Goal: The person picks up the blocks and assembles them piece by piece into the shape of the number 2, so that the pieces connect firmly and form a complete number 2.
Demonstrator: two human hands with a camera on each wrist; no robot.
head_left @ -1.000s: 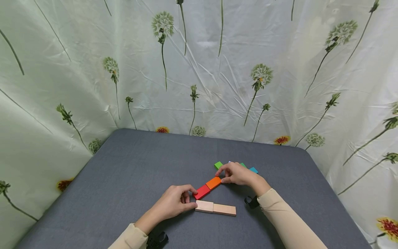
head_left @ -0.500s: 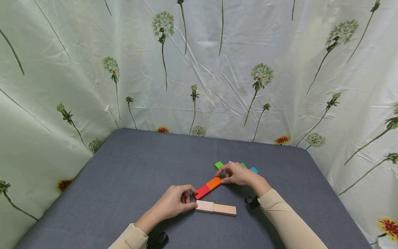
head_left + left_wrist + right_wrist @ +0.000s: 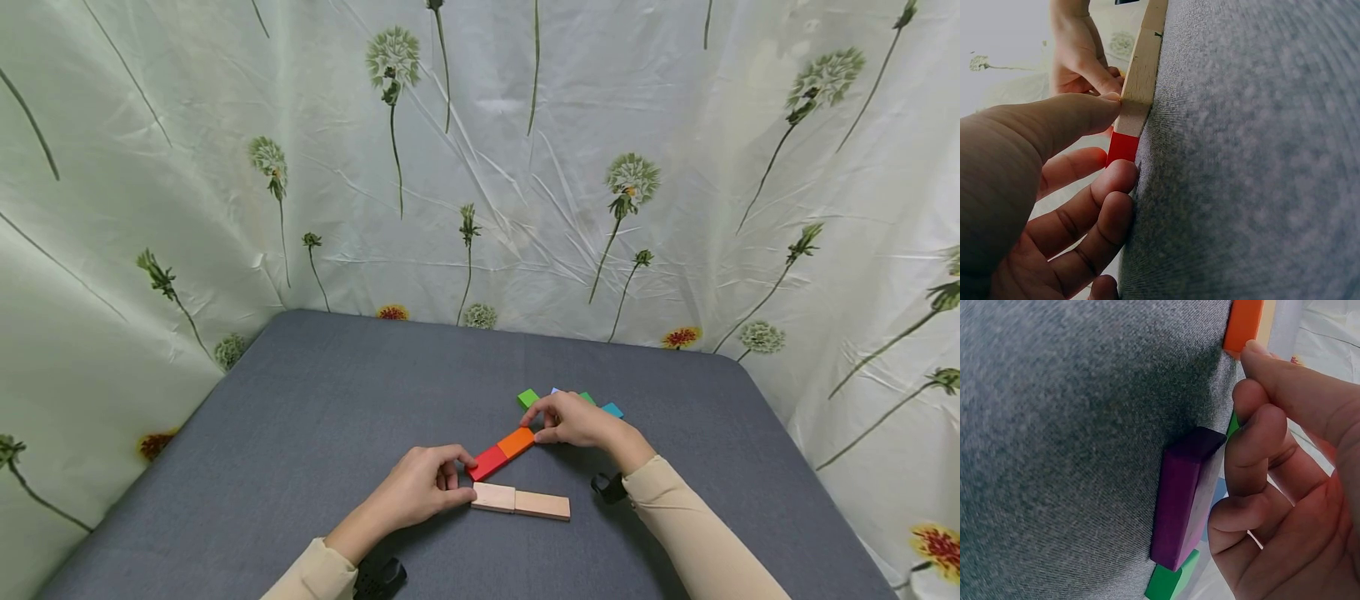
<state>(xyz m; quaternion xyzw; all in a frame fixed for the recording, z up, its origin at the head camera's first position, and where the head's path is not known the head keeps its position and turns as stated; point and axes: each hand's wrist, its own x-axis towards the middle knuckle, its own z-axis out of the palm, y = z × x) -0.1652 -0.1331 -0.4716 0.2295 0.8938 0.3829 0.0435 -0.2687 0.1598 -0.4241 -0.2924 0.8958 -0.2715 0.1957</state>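
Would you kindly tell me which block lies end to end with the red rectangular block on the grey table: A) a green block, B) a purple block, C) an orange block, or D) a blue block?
C: in the head view the orange rectangular block lies end to end with the red rectangular block, forming one slanted line between the two hands.

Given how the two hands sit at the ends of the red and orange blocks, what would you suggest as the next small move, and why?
Probably press the two ends gently together. The left hand touches the red block at its near end, the right hand touches the orange block at its far end, and the two blocks lie end to end in a diagonal line, so a light squeeze should close and straighten the joint.
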